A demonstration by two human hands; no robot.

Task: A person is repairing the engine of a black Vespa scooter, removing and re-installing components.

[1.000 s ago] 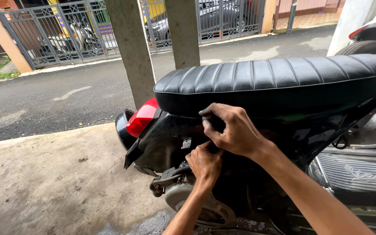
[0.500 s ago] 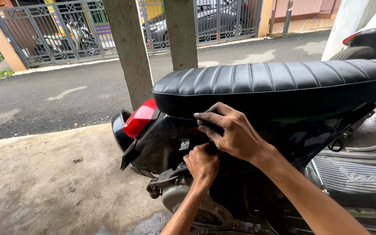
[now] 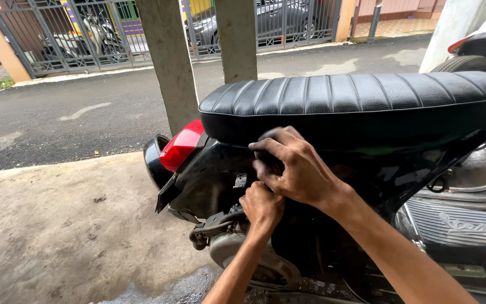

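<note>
A black scooter (image 3: 367,169) stands on the stained concrete floor (image 3: 57,236).

The scooter (image 3: 333,214) stands on the near concrete floor (image 3: 57,236), its seat (image 3: 355,104) on top and the tail light (image 3: 181,145) at its left end. Both hands are under the seat, the right hand (image 3: 296,169) above the left hand (image 3: 262,205). Two pillars (image 3: 170,62) stand behind, then the road (image 3: 74,121), and the fence (image 3: 85,28) far.

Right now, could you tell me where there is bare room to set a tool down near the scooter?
The concrete floor left of the red tail light is bare, dry towards the road. It is crowded under the black seat, where the left hand and right hand work against the body.
</note>
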